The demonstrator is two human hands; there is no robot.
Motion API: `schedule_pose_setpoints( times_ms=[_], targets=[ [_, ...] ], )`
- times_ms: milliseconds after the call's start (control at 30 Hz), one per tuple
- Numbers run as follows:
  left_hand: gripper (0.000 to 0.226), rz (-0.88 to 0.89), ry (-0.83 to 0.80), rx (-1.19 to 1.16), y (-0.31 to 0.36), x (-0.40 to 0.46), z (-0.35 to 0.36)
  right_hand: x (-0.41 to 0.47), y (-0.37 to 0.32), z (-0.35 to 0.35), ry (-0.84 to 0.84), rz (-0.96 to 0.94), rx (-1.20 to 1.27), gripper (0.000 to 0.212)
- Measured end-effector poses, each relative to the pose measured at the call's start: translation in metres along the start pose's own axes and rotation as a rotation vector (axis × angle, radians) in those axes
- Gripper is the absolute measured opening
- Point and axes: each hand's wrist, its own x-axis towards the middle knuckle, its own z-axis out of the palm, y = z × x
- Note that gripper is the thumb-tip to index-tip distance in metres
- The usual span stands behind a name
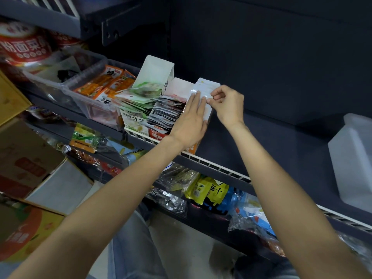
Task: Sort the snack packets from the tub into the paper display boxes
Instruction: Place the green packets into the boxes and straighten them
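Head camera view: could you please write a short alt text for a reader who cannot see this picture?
Two bare hands work at the rightmost paper display box on a dark shop shelf: the left hand lies flat on the white packets in it, and the right hand pinches one. To the left stand two fuller display boxes and a clear tub of orange packets.

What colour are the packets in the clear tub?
Orange with white, seen in the head view: packets, clear tub.
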Motion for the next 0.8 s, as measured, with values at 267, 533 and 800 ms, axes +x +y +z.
schedule_pose_setpoints(
  times_ms=[267, 533, 800],
  targets=[
    [0.060, 0.038, 0.054, -0.057, -0.005, -0.002, -0.009, -0.006, -0.008, -0.011, 0.080, -0.101, -0.065, 0.014],
    [0.073, -0.178, 0.085, -0.230, 0.008, 0.046, -0.030, -0.010, -0.010, -0.006, -0.017, 0.417, 0.504, 0.048],
    [0.074, -0.216, 0.122, -0.053, 0.009, 0.054, -0.003, -0.026, -0.013, 0.012, -0.110, 0.519, 0.761, 0.044]
  ],
)
